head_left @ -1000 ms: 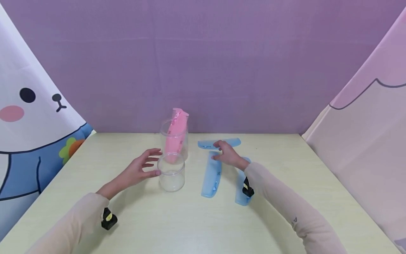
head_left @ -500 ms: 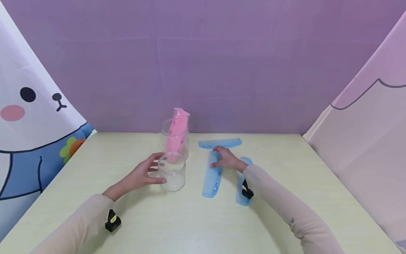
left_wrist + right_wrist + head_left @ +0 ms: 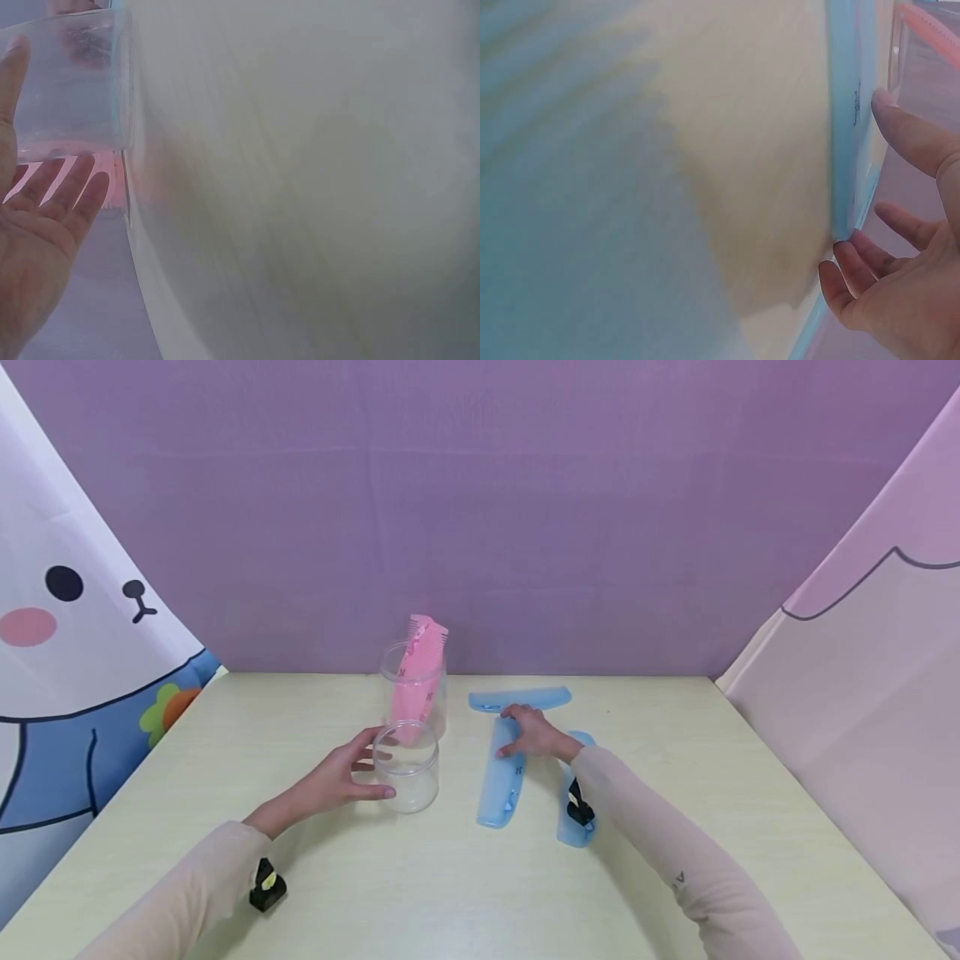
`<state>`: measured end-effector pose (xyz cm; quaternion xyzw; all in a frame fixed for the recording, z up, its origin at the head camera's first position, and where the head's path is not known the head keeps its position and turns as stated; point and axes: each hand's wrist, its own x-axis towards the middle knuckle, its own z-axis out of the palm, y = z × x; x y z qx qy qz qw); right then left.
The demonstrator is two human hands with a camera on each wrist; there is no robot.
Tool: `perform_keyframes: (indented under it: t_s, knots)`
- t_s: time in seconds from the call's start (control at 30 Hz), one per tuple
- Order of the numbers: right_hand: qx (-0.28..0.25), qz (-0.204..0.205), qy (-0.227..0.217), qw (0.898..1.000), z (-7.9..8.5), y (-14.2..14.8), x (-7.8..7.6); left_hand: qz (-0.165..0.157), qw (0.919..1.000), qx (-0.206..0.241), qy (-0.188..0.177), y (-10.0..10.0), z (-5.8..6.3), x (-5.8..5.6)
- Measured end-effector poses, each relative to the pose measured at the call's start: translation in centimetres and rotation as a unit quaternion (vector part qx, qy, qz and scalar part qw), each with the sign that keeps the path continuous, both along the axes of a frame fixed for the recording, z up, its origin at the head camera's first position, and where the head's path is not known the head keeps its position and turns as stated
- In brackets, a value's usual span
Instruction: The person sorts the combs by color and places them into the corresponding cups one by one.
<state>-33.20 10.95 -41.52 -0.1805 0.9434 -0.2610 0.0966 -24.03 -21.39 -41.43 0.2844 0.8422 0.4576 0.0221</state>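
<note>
My left hand [image 3: 337,781] is at a clear plastic cup [image 3: 408,789], its thumb along the near side and its fingers round the far side. In the left wrist view the thumb overlaps the cup [image 3: 71,90] wall. My right hand [image 3: 534,732] is low over the far end of an upright-lying blue comb [image 3: 497,797]. In the right wrist view its fingertips are right at the end of the comb [image 3: 844,142], with the thumb raised over its face. A taller clear cup [image 3: 439,710] behind holds pink combs [image 3: 420,664], leaning.
One blue comb [image 3: 551,697] lies crosswise behind my right hand. Another blue comb [image 3: 576,835] lies partly under the right forearm. The pale table [image 3: 420,893] ends at a purple backdrop [image 3: 525,527], with printed cloths on both sides.
My left hand has moved right and closed in round the front cup. My right hand has drawn slightly back from the crosswise comb onto the far end of the lengthwise one.
</note>
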Motion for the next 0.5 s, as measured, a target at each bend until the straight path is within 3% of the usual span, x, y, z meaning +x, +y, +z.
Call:
perform_keyframes:
  t_s: [0.5]
  knots:
    - [0.014,0.012,-0.036,0.999,0.48,0.0,-0.91,0.004,1.0,-0.007,-0.001,0.05,0.18,0.22]
